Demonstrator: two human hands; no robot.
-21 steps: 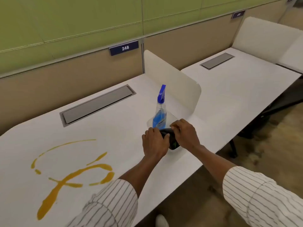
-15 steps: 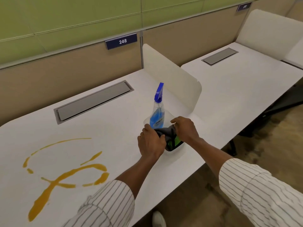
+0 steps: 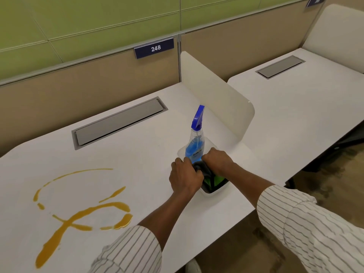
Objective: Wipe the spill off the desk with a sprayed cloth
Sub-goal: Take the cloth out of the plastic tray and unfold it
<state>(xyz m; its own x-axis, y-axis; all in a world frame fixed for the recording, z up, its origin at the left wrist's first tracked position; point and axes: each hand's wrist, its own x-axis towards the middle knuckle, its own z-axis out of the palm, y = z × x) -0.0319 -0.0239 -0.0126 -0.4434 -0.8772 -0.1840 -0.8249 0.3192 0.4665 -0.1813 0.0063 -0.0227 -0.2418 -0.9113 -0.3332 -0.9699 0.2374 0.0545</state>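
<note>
1. I am seeing both hands meeting over a small clear tray [image 3: 211, 194] that is sitting on the white counter [image 3: 149, 154] near its front edge, just beside the cream divider panel [image 3: 220, 99]
2. The left hand [image 3: 185, 177] is curling its fingers around the near end of a dark cloth [image 3: 202, 170]; knuckles are facing up
3. The right hand [image 3: 217, 161] is closing on the far end of the same cloth, fingers bent down over it
4. The cloth is sitting bunched between the two hands at the tray's rim; a green and black piece [image 3: 213, 181] is showing in the tray below it, and I cannot tell whether that is the same cloth
5. The spray bottle [image 3: 196, 140], blue liquid and blue trigger head, is standing upright at the far end of the tray, touching the fingers of both hands
6. The spill [image 3: 86, 211], orange-yellow loops and streaks, is lying on the counter well to the left of the tray, untouched
7. A grey cable hatch [image 3: 120, 123] is lying flush in the counter behind the spill; a plate reading 248 [image 3: 154, 48] is hanging on the partition above
</note>
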